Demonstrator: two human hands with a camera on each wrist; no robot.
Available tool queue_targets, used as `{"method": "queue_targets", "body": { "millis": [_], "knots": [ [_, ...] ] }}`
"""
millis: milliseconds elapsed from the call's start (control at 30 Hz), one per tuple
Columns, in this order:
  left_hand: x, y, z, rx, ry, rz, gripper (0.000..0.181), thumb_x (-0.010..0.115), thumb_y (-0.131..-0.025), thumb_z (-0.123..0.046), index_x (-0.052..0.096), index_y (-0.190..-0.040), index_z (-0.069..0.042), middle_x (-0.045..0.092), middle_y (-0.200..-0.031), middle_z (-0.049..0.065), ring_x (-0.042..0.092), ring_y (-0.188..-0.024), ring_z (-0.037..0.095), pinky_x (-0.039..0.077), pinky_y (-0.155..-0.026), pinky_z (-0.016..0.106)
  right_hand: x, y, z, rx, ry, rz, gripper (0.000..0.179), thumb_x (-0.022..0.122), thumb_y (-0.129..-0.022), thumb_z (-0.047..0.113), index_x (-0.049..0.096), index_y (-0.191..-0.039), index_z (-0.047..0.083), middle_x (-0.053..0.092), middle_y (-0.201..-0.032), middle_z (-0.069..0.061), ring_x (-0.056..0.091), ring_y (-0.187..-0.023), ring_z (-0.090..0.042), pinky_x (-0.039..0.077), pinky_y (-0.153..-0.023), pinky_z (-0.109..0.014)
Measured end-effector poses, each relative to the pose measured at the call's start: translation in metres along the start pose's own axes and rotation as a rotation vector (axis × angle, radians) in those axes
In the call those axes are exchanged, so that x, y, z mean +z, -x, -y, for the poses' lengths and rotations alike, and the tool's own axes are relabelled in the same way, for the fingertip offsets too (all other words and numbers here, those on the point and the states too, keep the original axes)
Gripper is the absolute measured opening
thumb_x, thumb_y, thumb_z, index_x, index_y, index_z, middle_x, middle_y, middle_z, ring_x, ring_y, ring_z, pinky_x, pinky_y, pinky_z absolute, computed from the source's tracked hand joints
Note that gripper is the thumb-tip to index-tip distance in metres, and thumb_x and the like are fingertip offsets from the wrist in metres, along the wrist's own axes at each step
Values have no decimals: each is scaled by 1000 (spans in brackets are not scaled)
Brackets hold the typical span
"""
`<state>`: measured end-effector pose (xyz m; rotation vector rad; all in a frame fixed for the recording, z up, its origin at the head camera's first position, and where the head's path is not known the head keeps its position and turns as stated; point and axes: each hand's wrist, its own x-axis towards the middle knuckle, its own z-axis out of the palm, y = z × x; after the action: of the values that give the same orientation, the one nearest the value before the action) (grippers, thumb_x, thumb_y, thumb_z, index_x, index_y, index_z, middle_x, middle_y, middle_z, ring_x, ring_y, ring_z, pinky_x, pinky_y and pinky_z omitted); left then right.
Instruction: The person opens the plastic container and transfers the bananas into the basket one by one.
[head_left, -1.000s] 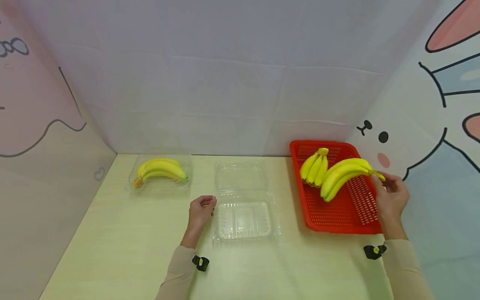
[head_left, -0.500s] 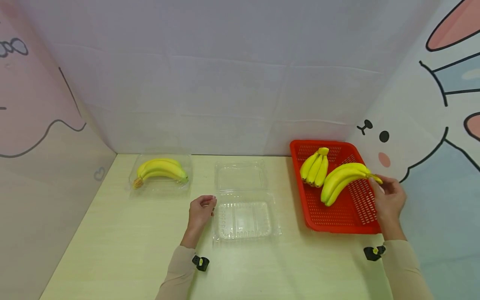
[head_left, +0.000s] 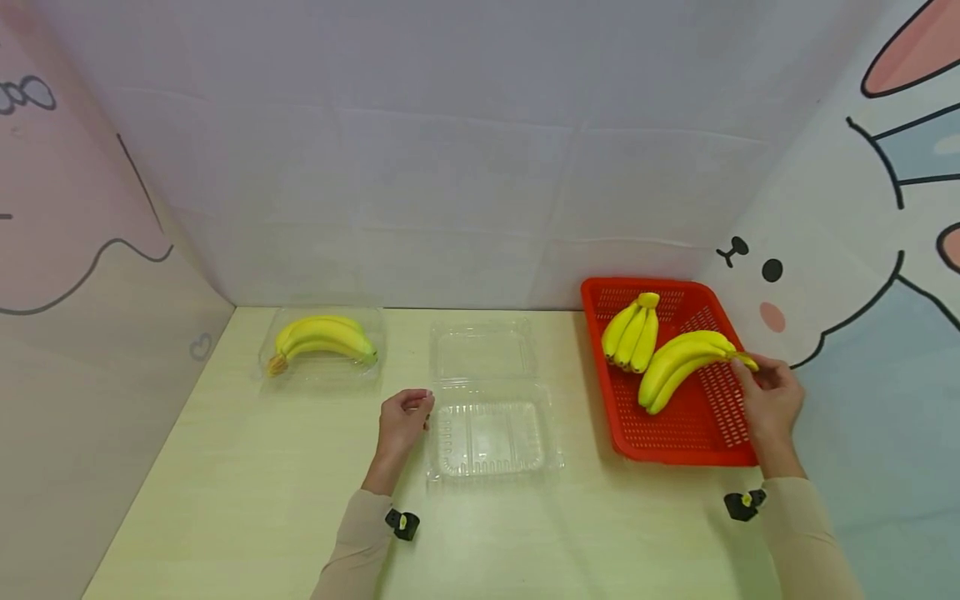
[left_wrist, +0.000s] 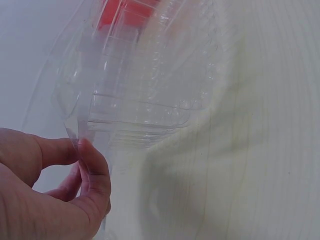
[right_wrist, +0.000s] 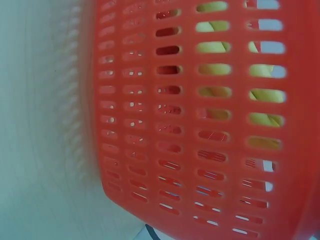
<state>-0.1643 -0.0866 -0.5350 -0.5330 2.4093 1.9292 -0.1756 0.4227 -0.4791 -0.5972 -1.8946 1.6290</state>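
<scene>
- Right hand (head_left: 772, 402): the stem end of the larger banana bunch (head_left: 681, 367) is clamped between thumb and fingers, at the right side of the red basket (head_left: 690, 457).
- Change over the last second: the larger bunch is lowered a little and drawn slightly leftward; its tips now lie lower within the basket's outline. Whether its weight is borne by the basket floor cannot be told.
- Small banana bunch (head_left: 632, 335): seated in the far left part of the basket, crown toward the back wall; place unchanged. The larger bunch is seen just beside it.
- Left hand (head_left: 403, 421): position unchanged. In the left wrist view, the edge of the open clear container (head_left: 491, 440) is pinched between thumb and fingers.
- Open clear container: set on the counter (head_left: 247, 483) between the hands, lid folded back toward the back wall; unmoved.
- Second clear container (head_left: 330, 378): placed at the far left of the counter, with bananas (head_left: 324, 339) held inside; no shift noted.
- Right wrist view: mostly filled by the slotted basket wall; yellow is glimpsed through the slots, the fingers not shown.
</scene>
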Motion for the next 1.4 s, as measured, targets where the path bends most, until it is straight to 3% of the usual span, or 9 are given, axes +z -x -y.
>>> {"method": "queue_targets", "body": {
  "millis": [400, 567, 733, 900, 1200, 1400],
  "knots": [
    [-1, 2, -1, -2, 0, 2, 20, 69, -99, -8, 70, -113, 5, 70, -98, 17, 59, -70, 14, 50, -55, 18, -4, -3, 5, 147, 150, 44, 20, 74, -96, 16, 69, -115, 16, 60, -99, 16, 59, -90, 2, 47, -73, -3],
    [0, 1, -1, -9, -3, 3, 20, 68, -99, -9, 70, -113, 5, 70, -99, 17, 59, -71, 14, 50, -56, 19, -1, -2, 4, 123, 366, 80, 34, 69, -99, 28, 66, -129, 13, 59, -109, 14, 56, -101, -1, 48, -83, -8],
    [0, 0, 0, -9, 7, 3, 19, 69, -98, -7, 70, -112, 5, 70, -97, 17, 59, -70, 14, 50, -55, 19, 2, -2, 3, 72, 515, 106, 46, 64, -102, 35, 62, -139, 8, 60, -122, -1, 52, -99, -3, 45, -82, -11],
    [0, -1, 1, -1, 3, 3, 18, 69, -98, -8, 70, -112, 5, 70, -96, 16, 59, -70, 13, 50, -55, 18, 2, -5, 1, 20, 531, 117, 44, 63, -103, 31, 62, -139, 7, 62, -124, -8, 49, -90, 5, 42, -76, -8],
    [-1, 0, 0, -2, 6, 7, 19, 68, -99, -7, 70, -113, 5, 70, -97, 16, 59, -72, 14, 50, -56, 18, 2, -9, 2, -28, 600, 144, 40, 58, -105, 20, 59, -142, 5, 61, -134, -16, 49, -91, 3, 41, -77, -9],
    [-2, 1, -1, -7, 7, 11, 19, 68, -99, -8, 70, -113, 5, 69, -96, 16, 59, -72, 15, 50, -56, 19, 4, -13, 4, -22, 653, 164, 41, 52, -106, 14, 55, -146, 6, 60, -139, -17, 56, -107, -20, 42, -77, -12]
  ]
}}
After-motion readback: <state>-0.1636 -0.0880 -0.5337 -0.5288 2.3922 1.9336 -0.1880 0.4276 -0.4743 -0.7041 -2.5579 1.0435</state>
